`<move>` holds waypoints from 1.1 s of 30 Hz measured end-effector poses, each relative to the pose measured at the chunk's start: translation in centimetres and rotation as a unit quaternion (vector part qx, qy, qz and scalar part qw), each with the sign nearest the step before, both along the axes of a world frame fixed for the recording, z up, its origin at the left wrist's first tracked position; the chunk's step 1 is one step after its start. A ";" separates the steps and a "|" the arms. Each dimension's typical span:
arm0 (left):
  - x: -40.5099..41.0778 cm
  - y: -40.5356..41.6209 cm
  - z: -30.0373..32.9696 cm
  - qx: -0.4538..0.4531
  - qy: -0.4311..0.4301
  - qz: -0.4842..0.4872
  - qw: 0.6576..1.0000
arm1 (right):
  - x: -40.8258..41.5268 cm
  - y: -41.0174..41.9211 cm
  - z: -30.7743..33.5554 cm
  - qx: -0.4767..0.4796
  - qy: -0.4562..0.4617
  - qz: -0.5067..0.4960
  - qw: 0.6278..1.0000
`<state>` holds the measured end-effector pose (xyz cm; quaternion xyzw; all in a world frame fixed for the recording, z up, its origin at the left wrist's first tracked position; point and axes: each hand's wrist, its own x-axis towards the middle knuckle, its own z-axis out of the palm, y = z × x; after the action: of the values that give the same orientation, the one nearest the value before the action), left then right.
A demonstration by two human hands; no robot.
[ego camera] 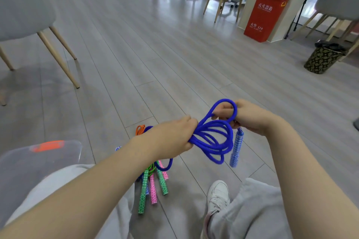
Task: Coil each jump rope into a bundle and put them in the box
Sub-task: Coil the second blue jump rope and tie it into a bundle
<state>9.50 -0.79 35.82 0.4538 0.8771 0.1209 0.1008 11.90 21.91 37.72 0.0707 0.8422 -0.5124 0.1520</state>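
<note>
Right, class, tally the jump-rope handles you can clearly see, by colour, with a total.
Green handles: 2
Pink handles: 2
Blue handle, hanging from the blue rope below the right hand: 1
Total: 5
Blue-patterned bits in the floor pile are too hidden to count.

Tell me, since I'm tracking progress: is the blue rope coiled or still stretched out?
Coiled: the blue rope hangs in several loops between the left hand and right hand.
</note>
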 end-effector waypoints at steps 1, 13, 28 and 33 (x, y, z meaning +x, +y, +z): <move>-0.1 0.1 0.0 0.028 0.011 0.012 0.999 | -0.1 0.1 0.0 -0.027 0.008 -0.015 0.999; -0.6 0.2 0.2 0.062 0.053 0.024 0.996 | -0.7 0.6 0.1 -0.082 -0.055 -0.098 0.990; -1.2 1.7 -2.5 -0.098 0.218 0.135 0.962 | 1.6 -8.6 2.8 0.230 0.151 -0.100 0.956; -2.7 0.6 -1.8 -0.095 0.139 0.190 0.967 | 2.6 -11.3 1.6 0.147 0.163 -0.085 0.972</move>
<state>6.83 -0.24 34.03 0.2794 0.9601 -0.0106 -0.0040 14.54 10.61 39.36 0.0790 0.9126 -0.3987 -0.0437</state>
